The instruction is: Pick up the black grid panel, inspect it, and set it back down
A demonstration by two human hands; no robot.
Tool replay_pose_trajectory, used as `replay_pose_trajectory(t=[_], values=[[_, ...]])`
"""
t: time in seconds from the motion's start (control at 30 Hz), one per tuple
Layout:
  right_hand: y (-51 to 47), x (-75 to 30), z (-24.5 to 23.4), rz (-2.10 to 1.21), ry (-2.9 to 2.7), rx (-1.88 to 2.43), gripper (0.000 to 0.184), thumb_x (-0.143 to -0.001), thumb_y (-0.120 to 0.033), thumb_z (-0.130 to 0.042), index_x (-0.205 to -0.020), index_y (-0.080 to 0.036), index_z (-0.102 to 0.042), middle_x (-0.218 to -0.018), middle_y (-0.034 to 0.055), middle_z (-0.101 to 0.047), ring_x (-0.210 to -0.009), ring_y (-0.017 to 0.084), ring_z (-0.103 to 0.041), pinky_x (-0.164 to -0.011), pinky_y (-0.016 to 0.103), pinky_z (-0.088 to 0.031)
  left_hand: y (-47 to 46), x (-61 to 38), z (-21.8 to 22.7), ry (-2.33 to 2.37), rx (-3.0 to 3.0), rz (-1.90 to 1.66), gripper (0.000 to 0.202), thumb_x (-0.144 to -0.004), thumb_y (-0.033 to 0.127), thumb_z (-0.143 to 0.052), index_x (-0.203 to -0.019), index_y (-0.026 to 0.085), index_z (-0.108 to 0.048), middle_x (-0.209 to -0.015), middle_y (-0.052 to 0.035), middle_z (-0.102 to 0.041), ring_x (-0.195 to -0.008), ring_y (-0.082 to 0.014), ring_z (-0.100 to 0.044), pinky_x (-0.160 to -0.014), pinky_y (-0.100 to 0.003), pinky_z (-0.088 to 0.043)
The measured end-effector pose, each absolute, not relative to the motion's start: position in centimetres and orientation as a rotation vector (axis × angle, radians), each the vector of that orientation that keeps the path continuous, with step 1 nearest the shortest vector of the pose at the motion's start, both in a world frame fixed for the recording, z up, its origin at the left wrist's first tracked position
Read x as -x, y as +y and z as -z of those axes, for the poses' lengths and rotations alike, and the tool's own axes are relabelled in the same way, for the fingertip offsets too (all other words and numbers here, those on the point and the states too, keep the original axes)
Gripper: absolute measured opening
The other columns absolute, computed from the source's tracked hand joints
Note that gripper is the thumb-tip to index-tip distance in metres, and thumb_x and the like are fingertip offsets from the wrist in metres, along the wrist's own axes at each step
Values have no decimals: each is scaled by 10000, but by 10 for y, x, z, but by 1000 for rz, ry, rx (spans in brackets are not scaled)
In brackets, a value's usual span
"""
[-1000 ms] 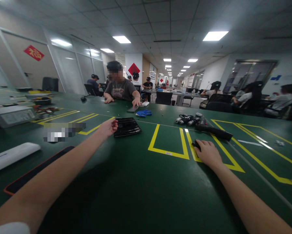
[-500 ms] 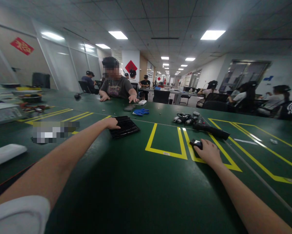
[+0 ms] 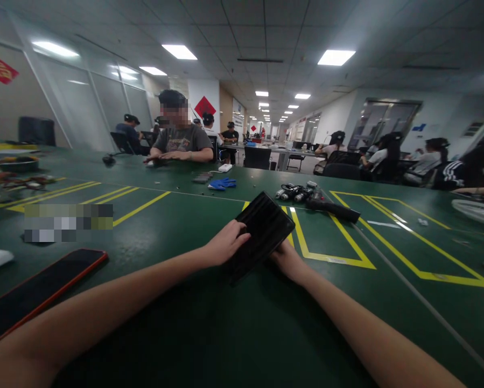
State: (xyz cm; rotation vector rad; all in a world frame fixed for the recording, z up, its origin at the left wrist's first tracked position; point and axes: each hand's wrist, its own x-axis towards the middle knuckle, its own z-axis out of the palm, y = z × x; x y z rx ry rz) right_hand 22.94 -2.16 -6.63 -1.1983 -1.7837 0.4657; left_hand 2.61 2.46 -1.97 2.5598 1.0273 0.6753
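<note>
L hand (image 3: 225, 243) holds blk panel (image 3: 262, 225), R hand (image 3: 289, 260) partly behind.

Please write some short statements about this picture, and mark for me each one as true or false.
1. A blue glove lies on the green table. True.
2. The left hand grips the black panel. True.
3. The right hand touches the blue glove. False: it is at the panel's lower right edge, fingers hidden.
4. The orange-edged device lies right of both hands. False: it lies to their left.
5. Yellow tape marks the table. True.
</note>
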Motion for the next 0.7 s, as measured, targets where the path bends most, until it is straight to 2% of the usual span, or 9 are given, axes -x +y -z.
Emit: replay_pose_trajectory(t=[0.23, 0.37, 0.47, 0.6, 0.7], values=[[-35, -226, 59, -402, -1933, 1219, 330, -775, -304, -541, -1081, -189, -494, -1083, 109, -531, -1026, 265, -470, -899, 454, -393, 12, -26, 37, 849, -2401, -804, 365, -868, 359, -374, -1158, 142, -416, -1129, -140, -465, -1050, -231, -464, -928, -379, -379], [-37, -223, 63, -335, -1985, 1194, 368, -791, -327, -507, -1145, -225, -491, -1203, 94, -523, -1151, 295, -430, -993, 490, -329, 6, -25, 29, 863, -2475, -725, 355, -850, 367, -415, -1120, 139, -451, -1074, -132, -483, -1010, -241, -478, -912, -399, -373], [-38, -221, 65, -322, -2000, 1145, 412, -811, -349, -468, -1207, -237, -463, -1284, 63, -494, -1210, 272, -408, -1047, 451, -293, 5, -28, 24, 862, -2511, -681, 353, -826, 388, -459, -1083, 148, -492, -1019, -112, -502, -966, -233, -493, -876, -386, -384], [-38, -218, 64, -286, -1963, 1179, 411, -815, -315, -455, -1210, -205, -457, -1303, 84, -479, -1204, 270, -422, -1057, 444, -286, 12, -31, 24, 904, -2278, -795, 332, -769, 364, -543, -1033, 163, -531, -918, -66, -521, -864, -195, -503, -786, -324, -408], [-38, -215, 59, -288, -1950, 1209, 415, -811, -293, -464, -1203, -159, -471, -1302, 126, -470, -1202, 296, -420, -1049, 462, -298, 21, -31, 25, 1126, -1619, -939, 157, -797, 250, -491, -913, 147, -515, -752, -23, -491, -677, -139, -492, -620, -262, -408]])
